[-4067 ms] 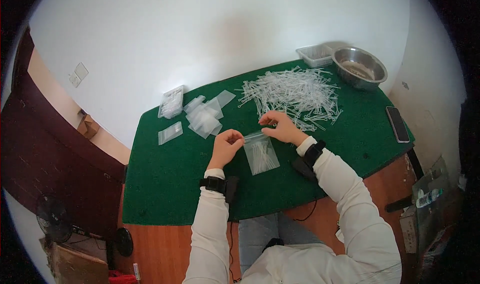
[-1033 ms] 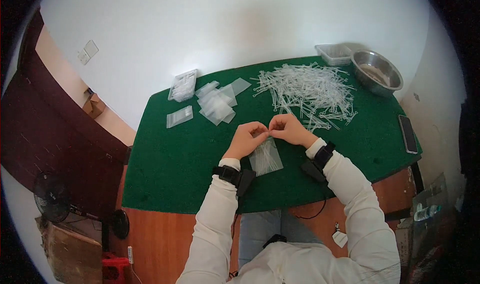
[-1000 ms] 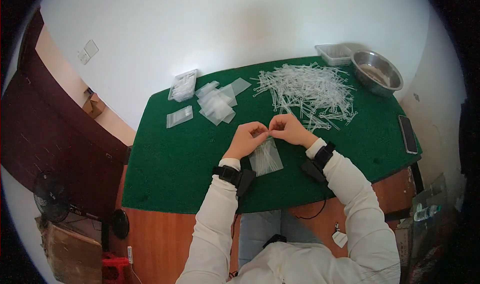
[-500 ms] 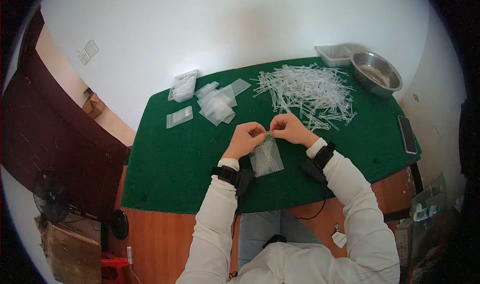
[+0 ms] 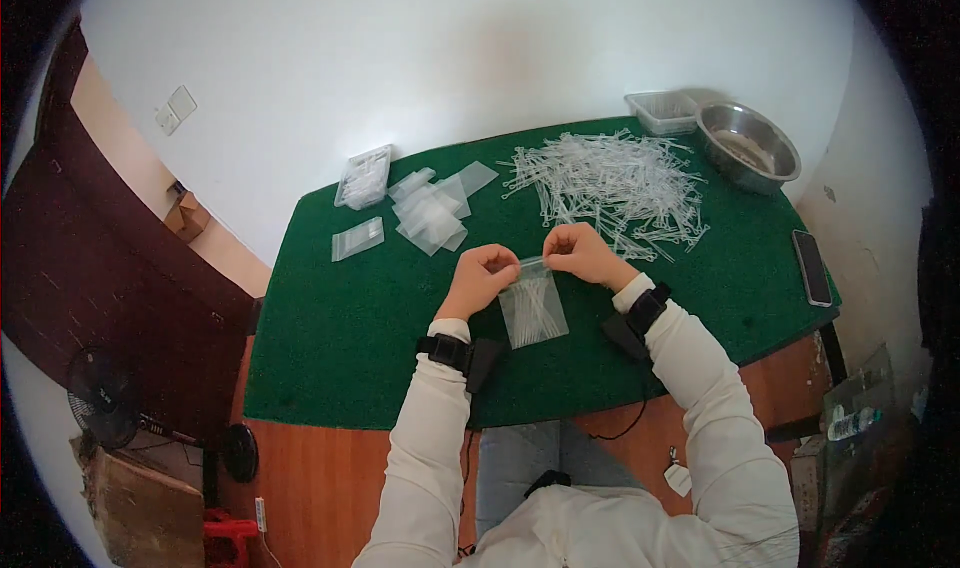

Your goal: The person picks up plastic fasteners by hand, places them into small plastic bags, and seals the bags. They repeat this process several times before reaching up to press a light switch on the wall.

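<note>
A clear zip-lock bag (image 5: pixel 535 313) hangs over the near middle of the table, with several thin clear sticks inside it. My left hand (image 5: pixel 484 278) pinches the left end of its top edge between thumb and fingertips. At the right end of that edge, my right hand (image 5: pixel 583 255) is closed in a similar pinch. Beyond my hands spreads a big heap of clear plastic sticks with looped ends (image 5: pixel 610 183). Flat clear bags (image 5: pixel 435 213) overlap one another to the left of the heap.
A filled clear tray (image 5: pixel 364 177) and a small bag (image 5: pixel 357 239) lie at the table's left. A clear plastic tray (image 5: pixel 663 114) and a steel bowl (image 5: pixel 747 148) stand at the back right. A phone (image 5: pixel 811 268) rests near the right edge of the green table (image 5: pixel 330 368).
My left hand has slid slightly left along the bag's top, so my hands are a little farther apart. The top edge now shows stretched between them.
</note>
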`<state>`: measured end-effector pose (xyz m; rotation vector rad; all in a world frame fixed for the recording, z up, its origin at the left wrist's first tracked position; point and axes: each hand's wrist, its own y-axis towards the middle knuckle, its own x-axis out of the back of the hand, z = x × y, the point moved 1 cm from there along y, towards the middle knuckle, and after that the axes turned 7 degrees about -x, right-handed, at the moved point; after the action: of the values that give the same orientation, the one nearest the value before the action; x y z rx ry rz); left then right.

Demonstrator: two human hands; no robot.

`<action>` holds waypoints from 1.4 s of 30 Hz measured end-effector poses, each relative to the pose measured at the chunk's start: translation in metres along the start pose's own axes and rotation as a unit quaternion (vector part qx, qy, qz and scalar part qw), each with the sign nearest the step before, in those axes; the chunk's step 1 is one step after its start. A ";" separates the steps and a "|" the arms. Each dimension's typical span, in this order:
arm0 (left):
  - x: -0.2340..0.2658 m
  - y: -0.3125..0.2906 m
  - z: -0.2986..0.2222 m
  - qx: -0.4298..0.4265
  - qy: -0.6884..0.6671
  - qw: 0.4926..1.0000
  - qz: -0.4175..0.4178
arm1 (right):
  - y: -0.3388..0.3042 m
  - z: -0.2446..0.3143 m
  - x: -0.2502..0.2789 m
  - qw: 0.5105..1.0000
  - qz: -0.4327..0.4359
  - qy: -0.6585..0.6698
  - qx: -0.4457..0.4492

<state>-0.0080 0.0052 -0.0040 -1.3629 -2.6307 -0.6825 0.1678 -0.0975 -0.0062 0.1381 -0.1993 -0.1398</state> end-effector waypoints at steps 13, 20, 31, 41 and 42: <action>0.012 0.000 0.009 -0.002 -0.013 1.000 -0.007 | 0.002 -0.006 0.010 1.000 -0.025 -0.009 -0.004; 0.011 0.001 0.006 0.005 -0.032 0.999 -0.015 | 0.002 -0.007 0.015 1.000 -0.027 -0.003 -0.009; 0.011 0.003 0.010 -0.003 -0.015 1.000 -0.020 | 0.000 -0.002 0.013 0.998 -0.059 -0.007 0.004; -0.007 0.000 -0.002 -0.003 0.006 0.999 0.033 | -0.007 0.014 -0.011 0.993 -0.018 -0.096 0.064; -0.007 0.000 -0.002 -0.007 0.009 0.999 0.031 | -0.007 0.013 -0.010 0.993 -0.015 -0.103 0.062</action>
<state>-0.0039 -0.0005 -0.0042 -1.4288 -2.5616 -0.7038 0.1542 -0.1040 0.0031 0.2510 -0.4133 -0.1714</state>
